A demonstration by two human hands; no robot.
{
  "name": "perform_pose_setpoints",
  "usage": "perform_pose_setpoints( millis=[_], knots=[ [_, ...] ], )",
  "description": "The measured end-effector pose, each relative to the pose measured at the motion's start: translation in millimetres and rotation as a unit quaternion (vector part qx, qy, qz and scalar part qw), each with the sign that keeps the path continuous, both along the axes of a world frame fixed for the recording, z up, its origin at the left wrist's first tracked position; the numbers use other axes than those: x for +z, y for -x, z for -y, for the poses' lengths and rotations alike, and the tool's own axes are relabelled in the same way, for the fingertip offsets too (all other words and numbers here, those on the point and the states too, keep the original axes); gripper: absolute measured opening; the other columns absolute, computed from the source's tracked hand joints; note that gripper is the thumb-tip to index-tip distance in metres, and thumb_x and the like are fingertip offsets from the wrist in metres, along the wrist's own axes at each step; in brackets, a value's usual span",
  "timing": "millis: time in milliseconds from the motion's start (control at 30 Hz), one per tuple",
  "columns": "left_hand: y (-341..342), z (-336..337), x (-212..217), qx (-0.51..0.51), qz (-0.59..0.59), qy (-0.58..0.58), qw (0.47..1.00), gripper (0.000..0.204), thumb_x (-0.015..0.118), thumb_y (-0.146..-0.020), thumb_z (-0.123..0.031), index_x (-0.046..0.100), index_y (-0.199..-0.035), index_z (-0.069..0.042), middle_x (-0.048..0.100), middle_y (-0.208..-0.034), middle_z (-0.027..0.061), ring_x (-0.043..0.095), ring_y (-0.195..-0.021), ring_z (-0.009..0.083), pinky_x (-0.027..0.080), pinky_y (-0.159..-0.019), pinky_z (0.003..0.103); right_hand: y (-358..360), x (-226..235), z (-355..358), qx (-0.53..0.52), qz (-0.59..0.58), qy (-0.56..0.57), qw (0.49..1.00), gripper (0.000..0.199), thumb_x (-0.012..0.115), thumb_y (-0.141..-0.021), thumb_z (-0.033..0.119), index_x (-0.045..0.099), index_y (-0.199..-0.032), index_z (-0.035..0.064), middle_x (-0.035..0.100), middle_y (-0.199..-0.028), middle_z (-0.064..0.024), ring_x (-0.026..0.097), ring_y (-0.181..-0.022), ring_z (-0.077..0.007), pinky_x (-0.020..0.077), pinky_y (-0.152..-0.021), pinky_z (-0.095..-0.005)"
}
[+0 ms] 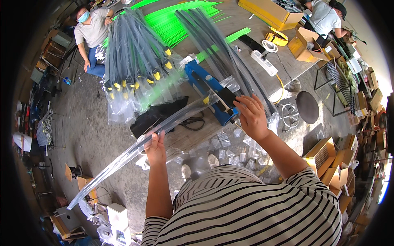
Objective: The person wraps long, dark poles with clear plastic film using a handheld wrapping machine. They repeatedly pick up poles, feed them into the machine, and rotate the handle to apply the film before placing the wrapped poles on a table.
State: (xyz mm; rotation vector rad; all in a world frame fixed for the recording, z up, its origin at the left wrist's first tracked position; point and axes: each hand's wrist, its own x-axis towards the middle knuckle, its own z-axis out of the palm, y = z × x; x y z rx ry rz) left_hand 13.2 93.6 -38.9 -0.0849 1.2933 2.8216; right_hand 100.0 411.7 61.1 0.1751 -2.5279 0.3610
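Observation:
My left hand (156, 151) is closed on a long clear plastic sleeve (113, 169), its thumb on top. The sleeve's lower end hangs past the table edge at left, and its other end lies across a blue bag sealer (200, 77). A small yellow piece shows inside near that end. My right hand (253, 117) rests at the black end of the sealer's arm (226, 97), fingers stretched out over it. Black-handled scissors (193, 124) lie just beyond the sleeve, beside a black sheet (158, 117).
Bagged dark strips with yellow tips (139, 61) fan out at left; more long sleeves (217, 49) lie right of the sealer. Bright green rods (176, 22) lie behind. A power strip (264, 62) and yellow tape measure (277, 37) are at right. A masked person (91, 30) sits far left.

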Motion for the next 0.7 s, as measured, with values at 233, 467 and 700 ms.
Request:
perform_pose_setpoints(
  millis=[233,467,700],
  knots=[
    [2.3,1.7,-3.2,-0.005,0.005,-0.002,1.0,0.014,0.054,-0.082,-0.005,0.053,-0.095,0.0,0.058,-0.097,0.011,0.057,-0.093,0.0199,0.047,-0.087,0.037,-3.0,-9.4,-0.9,-0.002,0.007,-0.005,1.0,0.043,0.057,-0.058,-0.004,0.057,-0.1,0.0071,0.054,-0.106,-0.0057,0.049,-0.104,-0.0227,0.0314,-0.095,-0.0439],
    [3.9,1.1,-5.4,-0.016,0.002,0.014,1.0,0.017,0.055,-0.082,-0.007,0.053,-0.097,0.002,0.058,-0.098,0.0121,0.056,-0.095,0.0208,0.045,-0.088,0.036,-5.5,-38.1,-0.5,-0.021,-0.001,-0.012,1.0,0.033,0.055,-0.062,-0.005,0.061,-0.092,0.0071,0.057,-0.099,-0.0033,0.056,-0.089,-0.0177,0.0319,-0.095,-0.0419],
    [8.1,3.2,-11.8,-0.012,0.013,0.027,0.999,0.018,0.054,-0.083,-0.007,0.052,-0.098,0.002,0.056,-0.103,0.0146,0.054,-0.099,0.0235,0.045,-0.089,0.037,-4.9,-38.9,0.6,-0.034,-0.008,-0.017,0.999,0.031,0.055,-0.063,-0.004,0.061,-0.091,0.0073,0.059,-0.098,-0.0027,0.058,-0.08,-0.0158,0.0329,-0.095,-0.0403]
  ],
)
